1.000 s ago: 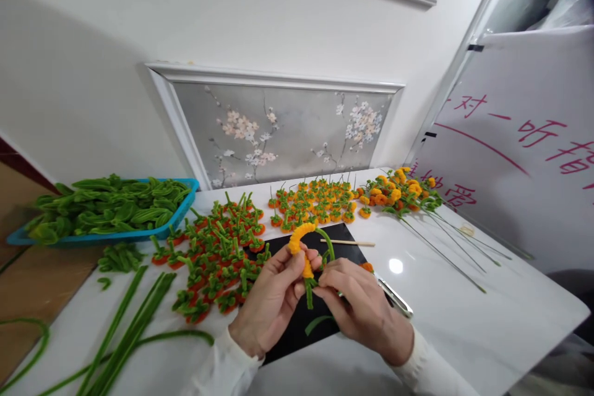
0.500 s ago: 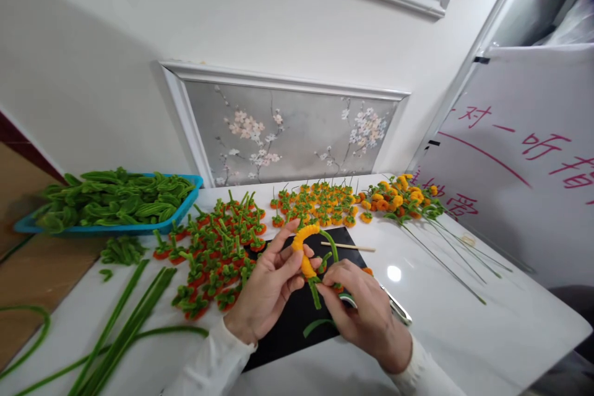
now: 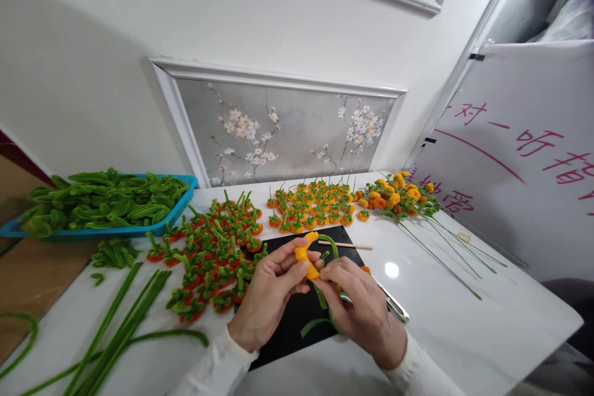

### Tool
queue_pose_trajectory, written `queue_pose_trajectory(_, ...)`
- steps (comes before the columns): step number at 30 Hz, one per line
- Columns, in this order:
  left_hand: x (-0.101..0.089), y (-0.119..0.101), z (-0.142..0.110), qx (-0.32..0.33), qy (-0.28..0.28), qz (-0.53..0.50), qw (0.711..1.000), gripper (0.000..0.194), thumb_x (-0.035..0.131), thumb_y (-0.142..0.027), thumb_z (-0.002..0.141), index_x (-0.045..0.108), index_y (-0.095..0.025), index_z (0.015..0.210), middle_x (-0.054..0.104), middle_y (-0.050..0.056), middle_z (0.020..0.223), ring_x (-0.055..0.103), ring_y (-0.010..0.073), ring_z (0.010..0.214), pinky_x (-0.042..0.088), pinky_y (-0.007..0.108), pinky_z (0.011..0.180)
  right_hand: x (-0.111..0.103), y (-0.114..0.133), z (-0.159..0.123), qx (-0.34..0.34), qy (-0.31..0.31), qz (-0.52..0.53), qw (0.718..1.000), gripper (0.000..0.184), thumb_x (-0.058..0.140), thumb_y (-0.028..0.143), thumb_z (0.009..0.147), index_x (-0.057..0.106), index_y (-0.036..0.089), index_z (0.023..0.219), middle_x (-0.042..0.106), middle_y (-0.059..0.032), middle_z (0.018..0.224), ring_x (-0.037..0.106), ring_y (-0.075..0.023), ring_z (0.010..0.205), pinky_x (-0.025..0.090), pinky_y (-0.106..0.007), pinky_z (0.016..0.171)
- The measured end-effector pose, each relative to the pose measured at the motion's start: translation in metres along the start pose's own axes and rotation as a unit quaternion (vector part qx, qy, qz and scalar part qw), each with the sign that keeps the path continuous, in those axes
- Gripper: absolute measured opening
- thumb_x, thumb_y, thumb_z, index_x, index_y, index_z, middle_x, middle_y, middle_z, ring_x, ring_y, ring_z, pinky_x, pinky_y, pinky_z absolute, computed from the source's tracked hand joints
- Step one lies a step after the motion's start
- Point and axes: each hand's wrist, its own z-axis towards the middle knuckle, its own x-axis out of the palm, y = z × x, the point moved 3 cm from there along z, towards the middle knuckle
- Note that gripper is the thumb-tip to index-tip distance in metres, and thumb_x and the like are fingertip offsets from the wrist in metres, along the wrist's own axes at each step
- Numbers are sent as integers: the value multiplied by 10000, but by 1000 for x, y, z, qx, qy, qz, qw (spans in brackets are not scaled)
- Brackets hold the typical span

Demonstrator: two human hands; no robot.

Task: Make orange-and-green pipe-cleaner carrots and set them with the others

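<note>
Between my two hands is a curved yellow chenille coil [image 3: 304, 253], held above a black mat [image 3: 283, 328]. My left hand [image 3: 273, 284] pinches its left side with thumb and fingers. At the lower right end, the fingertips of my right hand [image 3: 357, 300] are closed on the same coil. A green chenille stem [image 3: 330, 242] arcs behind it, and another green piece hangs below; whether they join the coil is hidden by my fingers. A strip of green tape [image 3: 313, 325] lies on the mat under my hands.
Left of the mat stand several orange chenille persimmons [image 3: 223, 260] with green tops; yellow ones [image 3: 320, 201] are behind. A blue tray [image 3: 183, 207] holds green leaves. Long green stems [image 3: 116, 334] lie front left. Right are scissors [image 3: 394, 303], a wooden stick [image 3: 346, 245] and bunched stems [image 3: 399, 195].
The yellow coil has gone from an open ring to a tighter, bent shape between my fingers. My right fingertips have moved up onto its lower end.
</note>
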Motion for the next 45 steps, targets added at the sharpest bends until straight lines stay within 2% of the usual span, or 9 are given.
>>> queue_pose_trajectory(5,-3,2,2,1,-2,-2,1000,308,731,-138,734,692,-224,1028,743,49,925,657,125,794,510,136,589,2,-5,0,8,-1,-7,1000,240,541,90,872,532,186,1092,633,-78,898,604,-174,819,547,-321,726)
queue_pose_trajectory(9,-4,6,2,-16,5,-12,1000,316,708,-148,764,674,-227,1068,734,52,966,646,103,725,511,138,572,3,-6,-1,-7,-18,-31,999,253,545,122,882,535,186,1127,641,-80,917,619,-171,834,561,-306,720)
queue_pose_trajectory(15,-3,6,2,-31,33,-36,998,313,705,-141,764,681,-210,1068,729,55,968,647,117,756,526,152,596,2,-3,-1,-30,-12,-76,997,257,548,54,850,574,188,1069,645,-81,896,622,-176,791,557,-316,702)
queue_pose_trajectory(20,-3,6,1,-21,17,-71,997,286,711,-126,760,692,-213,1031,736,46,924,663,119,768,535,163,637,0,-4,3,-39,-16,-65,997,276,571,75,844,563,171,1102,647,-93,911,617,-198,849,557,-349,733)
queue_pose_trajectory(24,-4,5,1,1,8,-82,997,283,729,-127,741,700,-223,1006,741,33,901,663,107,707,528,145,585,-2,-5,7,-33,12,-52,998,265,535,90,868,547,178,1118,659,-75,887,604,-203,850,549,-383,752)
queue_pose_trajectory(29,-3,5,2,2,10,-83,996,323,732,-130,743,683,-235,1043,740,38,917,673,115,765,535,146,618,-1,-4,9,-28,62,-67,995,174,485,100,900,534,165,1053,631,-66,830,584,-195,834,537,-363,747)
queue_pose_trajectory(37,-1,6,-1,38,3,-38,999,278,729,-156,748,684,-228,1013,733,67,996,667,195,956,539,185,669,3,-2,2,34,37,-74,996,92,470,131,908,534,197,911,616,-44,814,563,-176,768,517,-335,714)
queue_pose_trajectory(42,-1,6,-2,54,-11,19,998,213,728,-181,745,726,-210,955,721,90,1067,667,213,957,536,197,671,4,-1,2,31,26,-65,997,99,472,121,907,535,197,918,618,-48,815,569,-179,777,509,-334,708)
queue_pose_trajectory(45,-1,6,-3,65,-24,41,997,367,717,-196,756,653,-240,1115,718,84,1077,677,211,922,537,209,652,2,-2,2,21,26,-66,997,104,472,120,908,532,196,948,616,-52,831,568,-183,785,503,-336,706)
